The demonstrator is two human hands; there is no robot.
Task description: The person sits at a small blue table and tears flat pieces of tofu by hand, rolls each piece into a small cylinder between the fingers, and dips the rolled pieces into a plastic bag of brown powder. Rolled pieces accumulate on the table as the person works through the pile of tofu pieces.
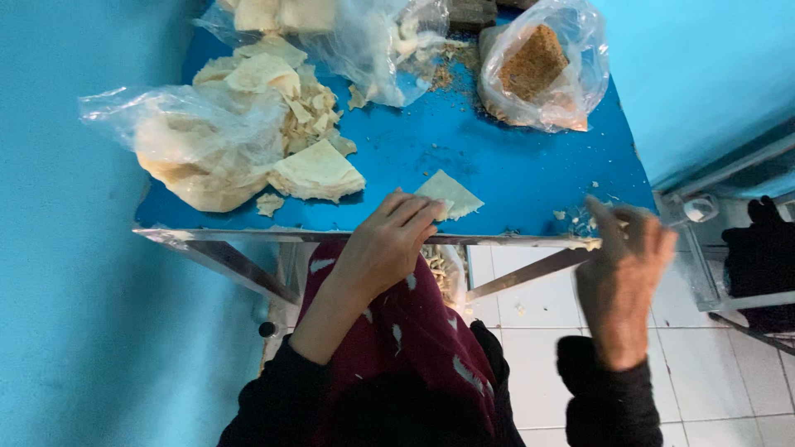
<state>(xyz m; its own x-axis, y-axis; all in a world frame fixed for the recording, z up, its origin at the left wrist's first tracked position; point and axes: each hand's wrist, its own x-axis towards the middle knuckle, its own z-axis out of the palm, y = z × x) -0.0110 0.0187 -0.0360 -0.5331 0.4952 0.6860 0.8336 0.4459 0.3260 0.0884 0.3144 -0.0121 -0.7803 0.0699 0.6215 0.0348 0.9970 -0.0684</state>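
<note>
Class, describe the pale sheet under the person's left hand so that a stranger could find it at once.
On the blue table, look at the near edge, where the left hand rests. The sheet under its fingertips is one flat, pale piece lying alone, unlike the heaped pile and bags further left.

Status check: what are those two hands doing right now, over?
Left hand flat on pale pastry sheet. Right hand empty at blue table edge. Nothing in the way.

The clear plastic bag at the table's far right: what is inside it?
The clear plastic bag holds a brown crumbly block and paler material below it. The crinkled plastic hides the bag's bottom.
</note>
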